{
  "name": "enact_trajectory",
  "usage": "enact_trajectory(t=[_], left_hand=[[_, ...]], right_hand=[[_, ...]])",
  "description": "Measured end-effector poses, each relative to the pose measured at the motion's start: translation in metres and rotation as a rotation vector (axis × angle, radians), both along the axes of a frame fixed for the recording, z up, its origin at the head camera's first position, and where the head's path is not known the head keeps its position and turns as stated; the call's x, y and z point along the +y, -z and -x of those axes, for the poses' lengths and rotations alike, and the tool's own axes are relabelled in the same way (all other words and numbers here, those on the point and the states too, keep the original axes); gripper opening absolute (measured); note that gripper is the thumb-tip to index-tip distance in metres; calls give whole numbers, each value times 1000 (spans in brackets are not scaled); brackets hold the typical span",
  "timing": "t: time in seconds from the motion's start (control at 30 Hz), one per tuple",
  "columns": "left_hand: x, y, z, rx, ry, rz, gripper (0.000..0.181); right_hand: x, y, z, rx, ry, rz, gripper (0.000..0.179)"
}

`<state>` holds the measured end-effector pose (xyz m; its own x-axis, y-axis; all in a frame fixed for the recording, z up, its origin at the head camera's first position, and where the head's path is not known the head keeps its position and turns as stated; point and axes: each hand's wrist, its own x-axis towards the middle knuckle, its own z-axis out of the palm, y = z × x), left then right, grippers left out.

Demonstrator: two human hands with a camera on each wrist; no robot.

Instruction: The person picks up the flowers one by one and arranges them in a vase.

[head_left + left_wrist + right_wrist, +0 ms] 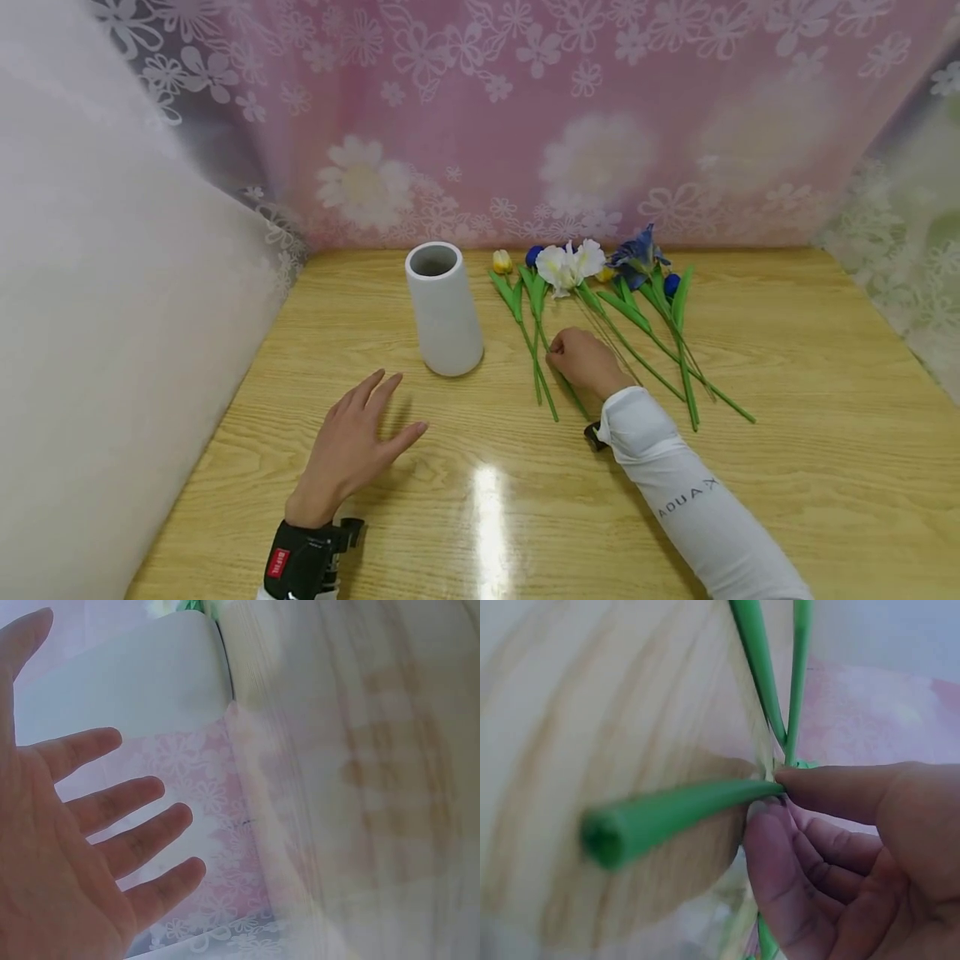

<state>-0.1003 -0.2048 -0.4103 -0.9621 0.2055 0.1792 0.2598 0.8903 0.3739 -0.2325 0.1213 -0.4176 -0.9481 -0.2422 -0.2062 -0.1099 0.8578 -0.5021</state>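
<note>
My right hand [588, 362] pinches a green flower stem [682, 814] between thumb and forefinger, low over the table; the stem's cut end points toward the right wrist camera. Several long-stemmed flowers lie around it: a yellow tulip [502, 262], a blue tulip [533, 256], a white ruffled flower [570, 267] and a blue ruffled flower [637, 257]. I cannot tell which bloom the pinched stem belongs to. To their left a white vase [448, 321] stands upright, its mouth uncovered. My left hand [352, 446] hovers in front of the vase, fingers spread and holding nothing.
The flowers lie on a wood-grain table [795, 350], blooms toward the back edge and stems toward me. Behind hangs a pink floral curtain [465, 158]. A white wall [127, 292] borders the left side. Another blue bud [672, 285] lies at the right of the flowers.
</note>
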Motion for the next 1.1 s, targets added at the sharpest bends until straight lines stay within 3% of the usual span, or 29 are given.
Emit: enact_trajectory(t=[0.43, 0.67, 1.1], left_hand=[[-3, 2, -1, 5, -10, -13, 78], [-4, 2, 1, 58, -12, -10, 76], [0, -4, 17, 58, -12, -47, 86]], right_hand=[[0, -6, -5, 7, 10, 90, 26], [1, -14, -11, 43, 31, 132, 27], [1, -37, -34, 212, 35, 203, 27]])
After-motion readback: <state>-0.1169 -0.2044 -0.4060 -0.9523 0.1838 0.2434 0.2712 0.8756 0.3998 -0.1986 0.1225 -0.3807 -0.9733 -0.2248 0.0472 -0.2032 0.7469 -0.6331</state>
